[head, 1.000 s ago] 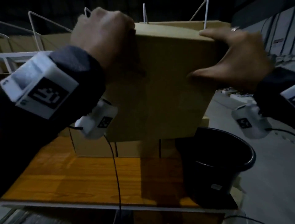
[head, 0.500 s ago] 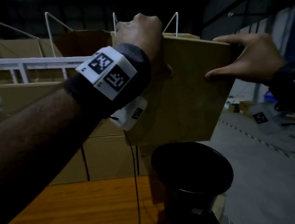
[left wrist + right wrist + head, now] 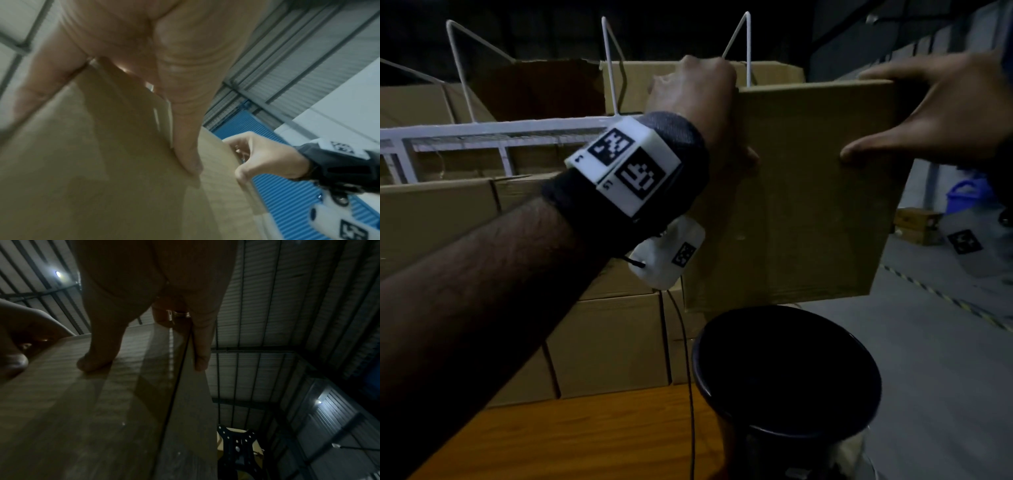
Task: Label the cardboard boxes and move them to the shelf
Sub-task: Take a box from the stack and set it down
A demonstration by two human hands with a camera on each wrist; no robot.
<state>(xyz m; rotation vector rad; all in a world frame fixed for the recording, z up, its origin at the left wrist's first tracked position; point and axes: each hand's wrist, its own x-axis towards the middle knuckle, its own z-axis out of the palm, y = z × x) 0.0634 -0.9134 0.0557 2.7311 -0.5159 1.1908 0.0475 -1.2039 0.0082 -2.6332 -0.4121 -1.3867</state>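
You have carried the cardboard box (image 3: 791,192) higher and further forward, so it now hangs in the air above the black bucket (image 3: 784,373), close to the white wire shelf (image 3: 482,132). Your left hand (image 3: 695,99) grips its upper left corner and your right hand (image 3: 928,113) clasps the upper right edge, thumb on the near face.

Warehouse, dim one. Stacked cardboard boxes (image 3: 606,346) along the back, white wire shelf (image 3: 493,132) w/ dividers above them. Corrugated metal walls & roof (image 3: 257,321), bare concrete floor (image 3: 941,359) w/ hazard-stripe tape (image 3: 941,294), blue roller door (image 3: 287,203).
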